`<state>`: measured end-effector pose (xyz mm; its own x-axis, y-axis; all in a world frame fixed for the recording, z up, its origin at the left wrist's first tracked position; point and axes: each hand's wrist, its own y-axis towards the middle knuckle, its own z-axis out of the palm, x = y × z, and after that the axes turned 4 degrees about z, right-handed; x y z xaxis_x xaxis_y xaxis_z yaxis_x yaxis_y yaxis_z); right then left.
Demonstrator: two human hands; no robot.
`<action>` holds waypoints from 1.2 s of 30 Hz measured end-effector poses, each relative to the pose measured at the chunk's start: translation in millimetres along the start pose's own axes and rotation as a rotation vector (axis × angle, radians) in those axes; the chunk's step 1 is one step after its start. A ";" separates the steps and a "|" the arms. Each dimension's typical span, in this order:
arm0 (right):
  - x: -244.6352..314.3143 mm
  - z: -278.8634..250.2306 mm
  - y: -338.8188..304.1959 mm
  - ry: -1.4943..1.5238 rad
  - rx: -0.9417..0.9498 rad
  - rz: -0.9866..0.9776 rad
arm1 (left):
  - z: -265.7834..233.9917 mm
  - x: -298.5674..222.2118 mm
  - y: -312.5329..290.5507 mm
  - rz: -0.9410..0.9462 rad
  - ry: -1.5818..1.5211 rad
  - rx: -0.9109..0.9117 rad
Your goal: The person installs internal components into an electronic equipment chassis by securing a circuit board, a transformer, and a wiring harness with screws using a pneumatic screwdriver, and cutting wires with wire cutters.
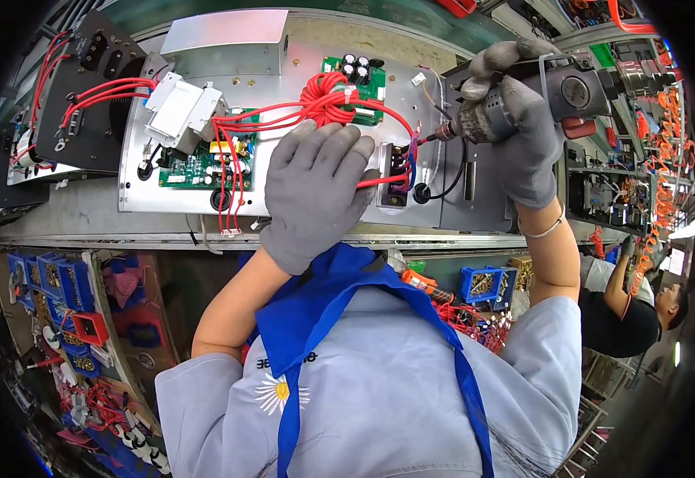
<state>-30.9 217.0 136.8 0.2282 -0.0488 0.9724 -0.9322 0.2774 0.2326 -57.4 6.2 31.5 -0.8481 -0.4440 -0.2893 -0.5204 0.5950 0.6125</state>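
My left hand [315, 183], in a grey glove, rests over the metal chassis [276, 199] with fingers stretched over the red wires. A red wire [379, 181] passes between its thumb and palm to the dark terminal block [396, 171]. My right hand [532, 143], gloved too, is wrapped round a power screwdriver [487, 118]. Its bit points left, its tip at or near the terminal block; exact contact is unclear. A coiled red wire bundle [327, 97] lies beyond my left fingers, beside a green circuit board [373, 92]. A white-wrapped transformer [182, 111] sits at the left.
Another dark chassis [76, 103] stands on the left. Blue bins [64, 283] of small parts are below left; another blue bin [481, 284] is below right. Coiled orange hoses [666, 159] hang at the right. A co-worker [626, 311] is at the far right.
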 end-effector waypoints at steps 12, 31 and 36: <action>-9.9 3.2 5.9 0.212 0.254 -0.042 | 7.1 1.8 -0.5 -0.023 -0.031 -0.070; -13.9 3.0 8.2 -0.029 0.185 0.001 | 7.1 2.0 0.5 -0.040 -0.038 -0.072; -15.8 0.3 6.7 0.065 0.222 -0.121 | 4.6 -0.2 1.2 -0.031 -0.041 -0.048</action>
<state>-40.7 219.4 123.0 0.3522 -0.0053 0.9359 -0.9344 0.0556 0.3519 -58.3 10.2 28.9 -0.8353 -0.4333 -0.3384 -0.5423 0.5479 0.6369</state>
